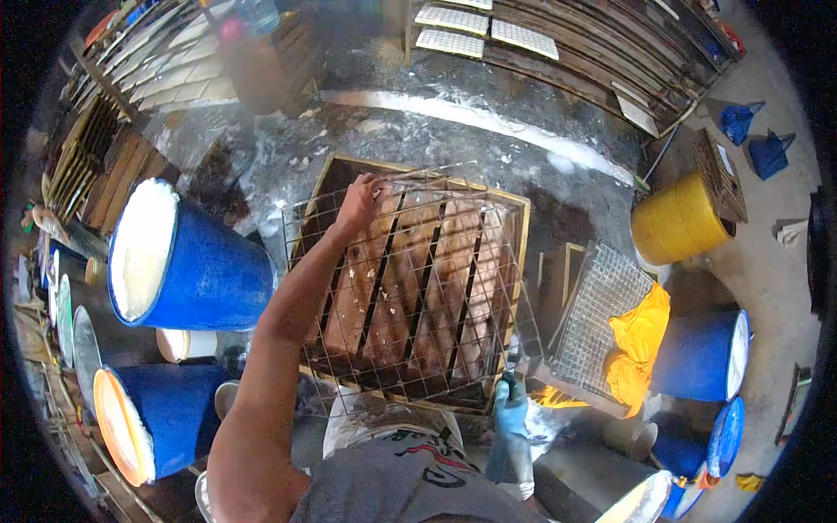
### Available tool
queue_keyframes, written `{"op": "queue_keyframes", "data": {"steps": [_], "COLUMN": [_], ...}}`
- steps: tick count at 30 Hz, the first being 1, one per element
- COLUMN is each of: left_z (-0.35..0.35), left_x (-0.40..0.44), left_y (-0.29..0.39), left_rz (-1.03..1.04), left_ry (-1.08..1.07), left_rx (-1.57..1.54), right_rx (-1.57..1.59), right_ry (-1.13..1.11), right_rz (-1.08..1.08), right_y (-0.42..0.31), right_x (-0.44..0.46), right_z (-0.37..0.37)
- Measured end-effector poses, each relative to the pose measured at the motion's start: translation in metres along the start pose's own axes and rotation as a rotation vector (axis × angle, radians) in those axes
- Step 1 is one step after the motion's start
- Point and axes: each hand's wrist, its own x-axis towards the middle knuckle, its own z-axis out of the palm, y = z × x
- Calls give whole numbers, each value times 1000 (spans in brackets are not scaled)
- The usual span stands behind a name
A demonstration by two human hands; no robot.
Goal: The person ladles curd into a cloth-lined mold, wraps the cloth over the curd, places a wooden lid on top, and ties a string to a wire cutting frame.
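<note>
Left hand (362, 197) curls its fingers around the far side of the wire grid (405, 301), askew over the wooden box (524, 253); the gloved right hand (511, 410) is near its close corner, grip unclear.

The left arm is stretched far ahead of the grey shirt (410, 484), with the left hand (364, 199) curled. The gloved right hand (511, 408) is held close beside the shirt.

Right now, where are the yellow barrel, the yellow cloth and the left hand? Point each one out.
Yellow barrel (678, 222), head view: the middle of its side wall.
Yellow cloth (643, 327), head view: the upper part of its folds.
Left hand (356, 206), head view: the back of the hand.
</note>
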Motion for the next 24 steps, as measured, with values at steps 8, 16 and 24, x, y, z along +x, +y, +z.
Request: {"op": "queue_keyframes", "data": {"steps": [8, 16, 24], "left_z": [-10, -2, 0], "left_x": [-2, -3, 2], "left_y": [0, 12, 4], "left_rz": [65, 83, 106], "left_ry": [-223, -210, -213], "left_rx": [260, 446, 349], "right_rx": [-83, -109, -157], "right_ry": [-31, 16, 56], "right_rz": [57, 33, -23], "right_y": [-36, -27, 5], "right_x": [2, 4, 4], "right_z": [-2, -3, -3]}}
